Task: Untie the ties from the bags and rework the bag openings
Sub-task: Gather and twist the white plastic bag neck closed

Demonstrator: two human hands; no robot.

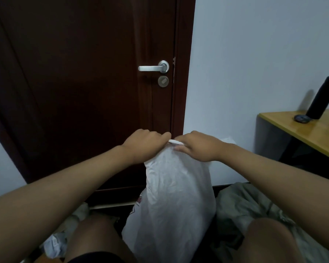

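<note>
Left hand (141, 144) and right hand (198, 146) both pinch the gathered neck of the crinkled white plastic bag (171, 205), upright between the knees below the dark brown door (84, 82); loosen the neck gently, avoiding tearing.

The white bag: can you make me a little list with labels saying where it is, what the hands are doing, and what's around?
bag: white bag, upright between the knees
left hand: grip on the bag's top
right hand: grip on the bag's top
behind: dark door, silver handle
right side: wooden table
</note>
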